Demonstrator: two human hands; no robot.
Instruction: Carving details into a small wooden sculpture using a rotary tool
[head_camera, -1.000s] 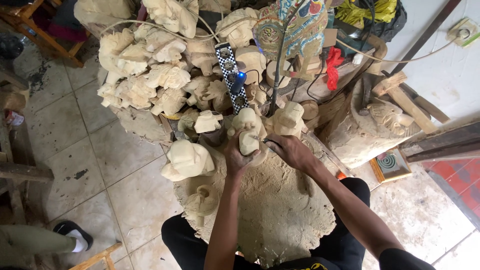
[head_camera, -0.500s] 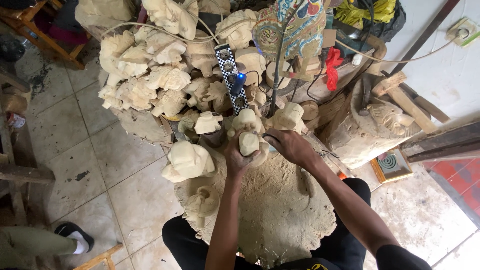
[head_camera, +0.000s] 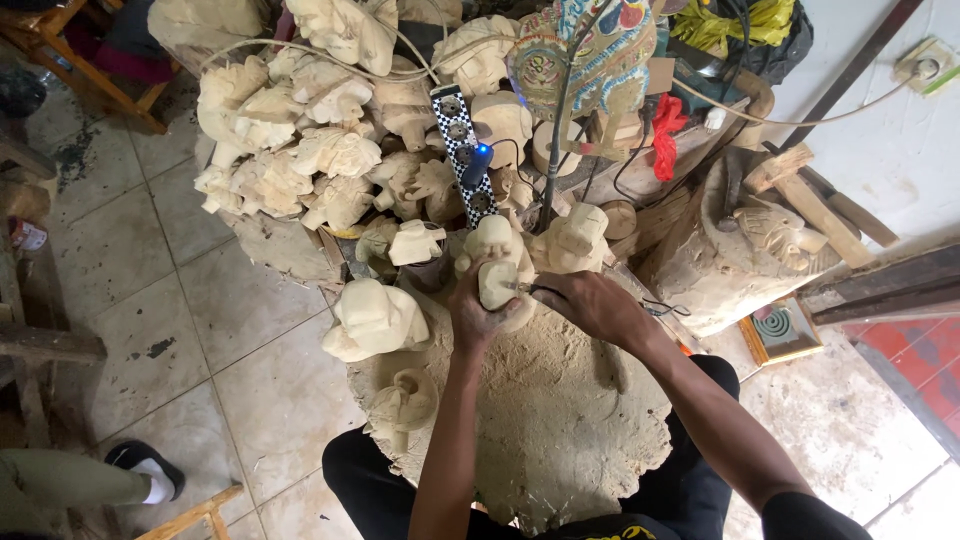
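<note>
Watching from the head camera, I count two hands at work: my left hand (head_camera: 478, 310) is clamped around one small pale carved wooden figure (head_camera: 497, 283), held over the broad dust-covered wooden stump (head_camera: 560, 420), while my right hand (head_camera: 590, 303) is closed on one thin metal carving tool (head_camera: 520, 288) whose tip touches the figure. Just left lie two larger pale carved heads (head_camera: 375, 320) (head_camera: 403, 400); one black-and-white checkered power strip (head_camera: 462, 150) crosses the heap behind.

A heap of pale carved wooden figures (head_camera: 300, 150) fills the far left, with a checkered power strip (head_camera: 462, 150) lying across it. A painted flat puppet (head_camera: 585, 60) stands far centre. A framed spiral picture (head_camera: 778, 330) leans at right.
</note>
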